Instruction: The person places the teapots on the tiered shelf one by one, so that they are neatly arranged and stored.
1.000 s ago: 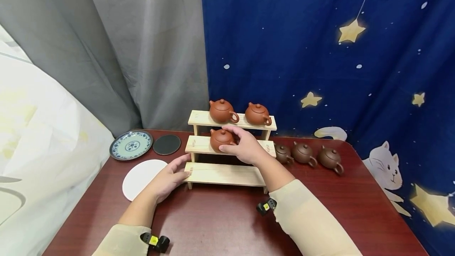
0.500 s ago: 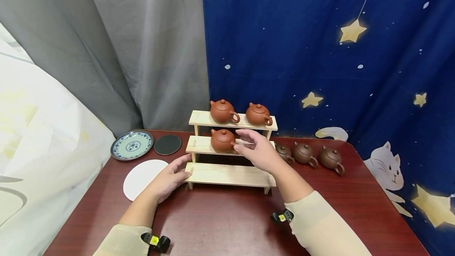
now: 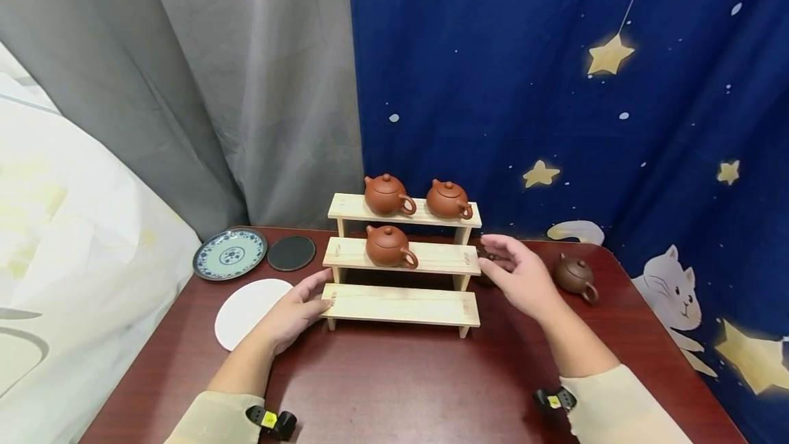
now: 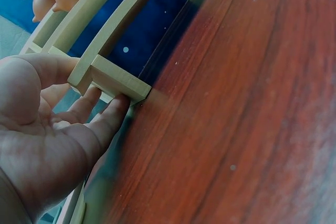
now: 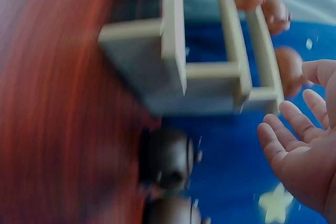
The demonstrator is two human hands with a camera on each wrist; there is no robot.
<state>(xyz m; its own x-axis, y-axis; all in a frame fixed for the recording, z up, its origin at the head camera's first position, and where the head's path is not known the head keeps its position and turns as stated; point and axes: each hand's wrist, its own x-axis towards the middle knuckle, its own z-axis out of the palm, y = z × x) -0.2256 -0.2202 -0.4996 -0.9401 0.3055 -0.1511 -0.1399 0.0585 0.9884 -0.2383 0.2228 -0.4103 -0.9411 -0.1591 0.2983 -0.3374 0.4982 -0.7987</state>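
A three-tier wooden rack [image 3: 401, 301] stands on the table. Its middle tier carries one reddish-brown teapot [image 3: 386, 247] at the left. Two more, a left teapot [image 3: 383, 196] and a right teapot [image 3: 446, 199], sit on the top tier. My left hand [image 3: 297, 312] holds the rack's lower left end, thumb on the bottom tier and fingers against the leg [image 4: 118, 77]. Beside the rack's right end is my right hand [image 3: 520, 278], fingers loosely spread and holding nothing. It hides most of the dark teapots behind it; the right wrist view shows one dark brown teapot [image 5: 170, 158].
Another dark brown teapot [image 3: 574, 275] stands further right on the table [image 3: 394, 389]. To the left lie a blue-patterned plate [image 3: 231, 254], a black round disc [image 3: 292, 253] and a white round disc [image 3: 246, 310]. Grey and blue curtains hang behind.
My right hand has let go of the middle-tier teapot and moved right, past the rack's right end. The teapot stays on its tier. My left hand has kept its place.
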